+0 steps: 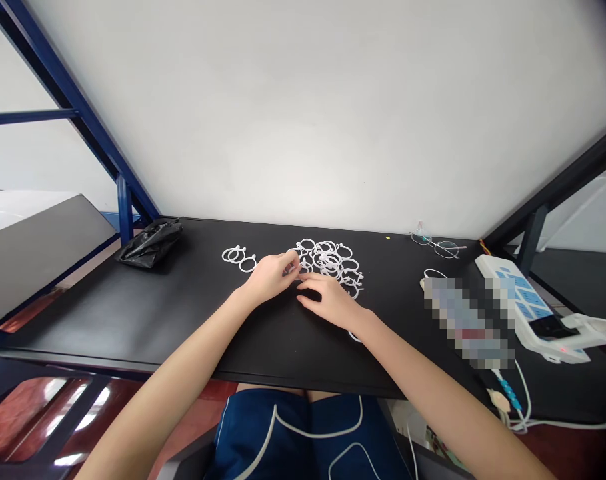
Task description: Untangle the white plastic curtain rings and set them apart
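Several thin white rings with small eyelets (330,259) lie in a loose pile on the black table (183,313), just beyond my hands. My left hand (273,275) is at the pile's near left edge, thumb and forefinger pinched together on what looks like a white ring (307,268), partly hidden by the fingertips. My right hand (333,301) reaches in from the right, its fingertips meeting those of the left; its thumb is apart from its fingers. Left of the pile, a small group of white rings (237,255) lies beside my left hand. Another ring (354,337) shows partly under my right wrist.
A black plastic bag (153,244) sits at the table's back left. Eyeglasses (447,249) rest at the back right. A blurred-out phone-like object (467,323), a white power strip (520,293) and cables (525,400) occupy the right side. A white wall panel (303,133) rises behind.
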A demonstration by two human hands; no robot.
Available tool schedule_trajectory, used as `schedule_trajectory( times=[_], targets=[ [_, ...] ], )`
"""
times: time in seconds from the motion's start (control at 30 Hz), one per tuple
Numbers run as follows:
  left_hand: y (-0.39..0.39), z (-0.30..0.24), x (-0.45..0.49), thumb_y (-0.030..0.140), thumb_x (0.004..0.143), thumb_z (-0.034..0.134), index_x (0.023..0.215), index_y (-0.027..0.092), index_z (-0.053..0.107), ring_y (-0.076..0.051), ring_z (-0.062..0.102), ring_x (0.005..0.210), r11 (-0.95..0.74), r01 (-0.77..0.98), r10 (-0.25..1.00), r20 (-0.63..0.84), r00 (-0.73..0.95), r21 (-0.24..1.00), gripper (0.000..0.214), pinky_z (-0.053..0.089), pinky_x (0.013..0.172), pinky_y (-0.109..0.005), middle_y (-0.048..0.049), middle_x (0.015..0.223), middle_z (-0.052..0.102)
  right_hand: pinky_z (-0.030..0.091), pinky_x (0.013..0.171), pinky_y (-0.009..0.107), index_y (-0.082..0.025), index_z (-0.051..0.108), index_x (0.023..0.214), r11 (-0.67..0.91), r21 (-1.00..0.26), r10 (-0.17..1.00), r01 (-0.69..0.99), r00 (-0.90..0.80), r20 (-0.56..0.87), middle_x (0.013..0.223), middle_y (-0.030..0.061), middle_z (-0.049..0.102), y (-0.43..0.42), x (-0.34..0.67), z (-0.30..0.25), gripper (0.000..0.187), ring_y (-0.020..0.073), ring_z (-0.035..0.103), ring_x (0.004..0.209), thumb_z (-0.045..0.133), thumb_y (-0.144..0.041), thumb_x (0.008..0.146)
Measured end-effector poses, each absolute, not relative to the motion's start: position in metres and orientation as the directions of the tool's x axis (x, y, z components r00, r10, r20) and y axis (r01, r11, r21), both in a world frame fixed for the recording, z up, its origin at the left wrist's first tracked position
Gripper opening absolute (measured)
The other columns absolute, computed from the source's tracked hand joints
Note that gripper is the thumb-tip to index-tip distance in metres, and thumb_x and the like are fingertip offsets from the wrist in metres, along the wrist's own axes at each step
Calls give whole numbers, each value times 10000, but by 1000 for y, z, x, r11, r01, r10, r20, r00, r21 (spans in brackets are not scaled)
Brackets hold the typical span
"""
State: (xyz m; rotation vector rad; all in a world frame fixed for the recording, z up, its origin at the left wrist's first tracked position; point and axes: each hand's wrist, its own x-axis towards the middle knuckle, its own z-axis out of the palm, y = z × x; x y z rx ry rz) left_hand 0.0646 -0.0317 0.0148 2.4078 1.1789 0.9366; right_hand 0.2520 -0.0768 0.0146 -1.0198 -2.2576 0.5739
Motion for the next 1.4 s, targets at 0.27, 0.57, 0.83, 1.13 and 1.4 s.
schedule_trajectory(
  times=[0.27, 0.57, 0.83, 1.13, 1.4],
  targets=[
    [-34, 17, 64, 199, 845, 524, 806, 204, 544, -114, 568, 621, -652, 593, 758, 438, 484, 473, 44, 443, 631, -225, 23, 749, 631, 542, 753, 345, -186, 638, 908, 554, -610, 827, 567, -292, 480, 857, 30, 697, -69, 256, 13, 116, 171, 668, 719, 599, -107, 833],
    [-38, 16, 66, 257, 886, 527, 850, 206, 590, -113, 619, 629, -710, 569, 701, 503, 506, 416, 89, 477, 612, -214, 5, 755, 668, 548, 662, 304, -192, 637, 991, 547, -633, 828, 547, -242, 506, 931, 47, 678, -66, 256, 11, 170, 139, 608, 636, 574, -132, 845],
    [-40, 17, 68, 300, 925, 508, 960, 224, 588, -120, 671, 708, -691, 561, 721, 482, 498, 455, 116, 517, 665, -218, 12, 869, 721, 489, 586, 276, -189, 622, 957, 513, -643, 845, 568, -204, 494, 779, 18, 662, -69, 257, 12, 97, 128, 552, 566, 565, -252, 911],
    [-39, 19, 67, 242, 920, 516, 964, 211, 624, -123, 663, 727, -717, 549, 695, 497, 519, 429, 121, 520, 683, -228, -6, 901, 713, 482, 573, 262, -198, 617, 903, 508, -655, 852, 559, -214, 478, 784, 17, 655, -67, 256, 11, 65, 127, 552, 577, 575, -248, 899],
    [-40, 21, 68, 214, 886, 562, 1019, 210, 653, -165, 641, 879, -780, 497, 622, 561, 546, 381, 162, 532, 723, -265, -44, 970, 693, 486, 577, 262, -202, 633, 855, 506, -665, 853, 549, -207, 479, 766, 16, 672, -67, 258, 10, 50, 136, 581, 600, 607, -235, 881]
  ],
)
